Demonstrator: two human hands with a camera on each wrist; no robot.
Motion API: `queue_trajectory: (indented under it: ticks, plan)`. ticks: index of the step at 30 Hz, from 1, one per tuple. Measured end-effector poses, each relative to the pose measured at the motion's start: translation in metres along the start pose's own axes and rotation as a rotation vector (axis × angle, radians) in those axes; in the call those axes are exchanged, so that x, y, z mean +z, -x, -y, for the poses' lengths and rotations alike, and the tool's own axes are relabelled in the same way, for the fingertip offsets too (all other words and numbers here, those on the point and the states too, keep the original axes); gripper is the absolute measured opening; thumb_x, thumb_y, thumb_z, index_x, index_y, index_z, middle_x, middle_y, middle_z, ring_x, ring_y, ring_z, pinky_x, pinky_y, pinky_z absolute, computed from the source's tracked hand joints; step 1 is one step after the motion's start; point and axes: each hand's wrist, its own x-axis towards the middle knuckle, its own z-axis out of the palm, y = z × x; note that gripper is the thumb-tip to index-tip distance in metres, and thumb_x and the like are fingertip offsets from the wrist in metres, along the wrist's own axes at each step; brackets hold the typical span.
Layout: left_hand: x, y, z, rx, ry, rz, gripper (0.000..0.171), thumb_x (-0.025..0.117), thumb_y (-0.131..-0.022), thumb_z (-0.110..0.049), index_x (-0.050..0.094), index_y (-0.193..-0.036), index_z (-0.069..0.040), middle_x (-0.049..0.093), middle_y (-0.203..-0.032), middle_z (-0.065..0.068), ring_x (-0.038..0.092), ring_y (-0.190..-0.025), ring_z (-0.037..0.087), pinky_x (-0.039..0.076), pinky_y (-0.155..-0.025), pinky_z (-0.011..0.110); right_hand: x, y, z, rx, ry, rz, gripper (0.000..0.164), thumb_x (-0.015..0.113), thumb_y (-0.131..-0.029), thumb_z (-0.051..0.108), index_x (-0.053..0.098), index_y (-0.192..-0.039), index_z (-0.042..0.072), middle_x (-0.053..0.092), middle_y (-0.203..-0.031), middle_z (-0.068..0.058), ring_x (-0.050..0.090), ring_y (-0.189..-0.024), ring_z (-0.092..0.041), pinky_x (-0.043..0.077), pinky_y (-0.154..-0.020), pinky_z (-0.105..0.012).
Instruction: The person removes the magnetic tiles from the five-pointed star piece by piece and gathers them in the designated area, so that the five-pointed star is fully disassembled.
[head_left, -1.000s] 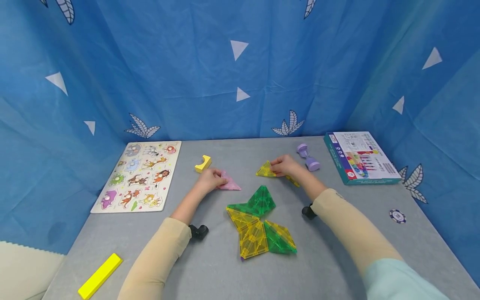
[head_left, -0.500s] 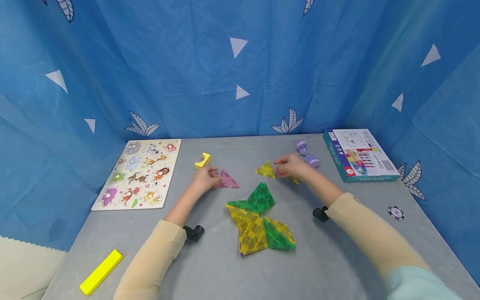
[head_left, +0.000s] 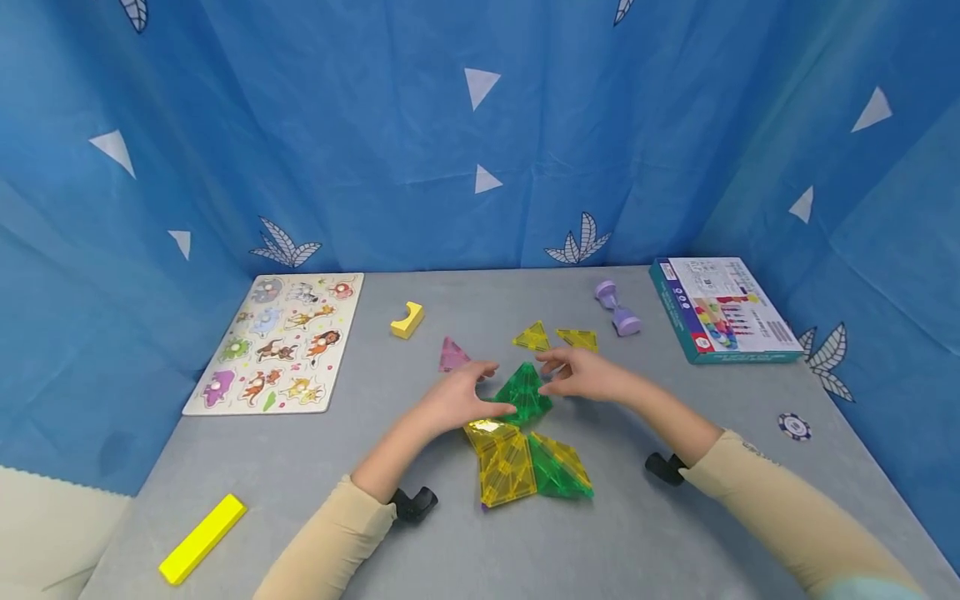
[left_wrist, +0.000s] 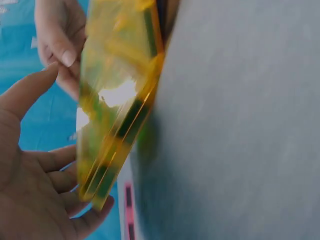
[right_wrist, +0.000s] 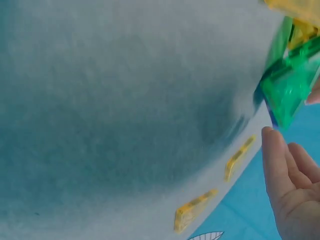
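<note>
A build of see-through magnetic tiles stands mid-table: a green peaked part (head_left: 527, 393) at the back, yellow tiles (head_left: 507, 473) in front and a green and yellow part (head_left: 559, 468) at right. My left hand (head_left: 459, 398), fingers spread, is at the left side of the green peak, covering some tiles. In the left wrist view its fingers lie right beside the yellow tiles (left_wrist: 117, 90). On the peak's other side is my right hand (head_left: 585, 375), fingers loosely bent, fingertips close to the green tiles (right_wrist: 287, 92). Neither hand grips anything.
Behind the hands lie a pink triangle tile (head_left: 452, 355) and two yellow triangle tiles (head_left: 532, 337). Around them are a yellow arch block (head_left: 407, 321), a purple hourglass-shaped toy (head_left: 618, 308), an animal puzzle board (head_left: 279, 346), a box (head_left: 723, 312), a poker chip (head_left: 794, 427) and a yellow bar (head_left: 202, 539).
My left hand has left the pink tile and my right hand the yellow triangles. Both have moved toward me, to either side of the green peak.
</note>
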Motion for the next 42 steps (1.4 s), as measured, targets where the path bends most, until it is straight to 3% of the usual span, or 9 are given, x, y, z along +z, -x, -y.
queue_trajectory:
  ticks: [3,6,13,21,30,36,42]
  plan:
    - [0.008,-0.001,-0.004,0.01,-0.088,0.037,0.087,0.067,-0.073,-0.062,0.045,-0.137,-0.007,0.053,-0.131,0.008,0.05,-0.119,0.022,0.042,-0.095,0.041,0.007,0.002,0.005,0.027,0.043,0.018,0.077,0.072,-0.081,0.032,0.036,-0.14,0.0,0.052,-0.127,-0.018,0.056,-0.108,-0.033,0.051,-0.08,-0.039]
    - [0.013,-0.003,-0.006,0.014,-0.118,0.055,0.087,0.068,-0.073,-0.062,0.046,-0.136,-0.006,0.055,-0.128,0.007,0.052,-0.116,0.02,0.043,-0.094,0.039,0.014,0.001,0.009,0.045,0.097,0.024,0.087,0.076,-0.078,0.036,0.031,-0.142,-0.001,0.049,-0.131,-0.018,0.055,-0.111,-0.034,0.051,-0.081,-0.04]
    - [0.018,-0.008,-0.008,0.082,-0.107,0.065,0.071,0.068,-0.074,-0.057,0.055,-0.128,-0.012,0.061,-0.111,-0.001,0.056,-0.093,0.011,0.048,-0.076,0.029,0.023,-0.004,0.014,0.059,0.153,0.037,0.098,0.079,-0.072,0.041,0.028,-0.143,-0.004,0.048,-0.13,-0.019,0.055,-0.109,-0.029,0.048,-0.086,-0.039]
    - [0.019,-0.009,-0.009,0.115,-0.076,0.068,0.054,0.071,-0.075,-0.046,0.06,-0.117,-0.013,0.061,-0.094,-0.005,0.056,-0.078,0.008,0.047,-0.066,0.025,0.026,-0.004,0.018,0.015,0.219,0.04,0.102,0.083,-0.069,0.034,0.025,-0.142,-0.007,0.041,-0.135,-0.02,0.049,-0.116,-0.03,0.044,-0.091,-0.042]
    - [0.021,-0.01,-0.013,0.047,-0.076,0.059,0.055,0.07,-0.074,-0.056,0.062,-0.11,-0.015,0.06,-0.094,-0.004,0.054,-0.08,0.01,0.046,-0.068,0.027,0.036,-0.005,0.018,0.003,0.41,-0.053,0.098,0.082,-0.068,0.036,0.03,-0.14,-0.005,0.042,-0.135,-0.021,0.051,-0.111,-0.029,0.046,-0.087,-0.043]
    - [0.02,-0.011,-0.013,-0.008,-0.051,0.062,0.066,0.072,-0.073,-0.056,0.06,-0.119,-0.01,0.061,-0.103,0.0,0.056,-0.086,0.012,0.048,-0.071,0.029,0.036,-0.006,0.011,-0.052,0.475,-0.103,0.088,0.081,-0.069,0.035,0.039,-0.137,-0.003,0.05,-0.13,-0.018,0.055,-0.105,-0.026,0.048,-0.082,-0.04]
    - [0.018,-0.011,-0.013,-0.031,-0.047,0.063,0.069,0.073,-0.072,-0.055,0.06,-0.122,-0.009,0.062,-0.107,0.003,0.057,-0.09,0.013,0.048,-0.074,0.031,0.035,-0.005,0.006,-0.091,0.528,-0.101,0.077,0.078,-0.072,0.036,0.047,-0.135,0.002,0.056,-0.126,-0.014,0.056,-0.108,-0.025,0.049,-0.084,-0.038]
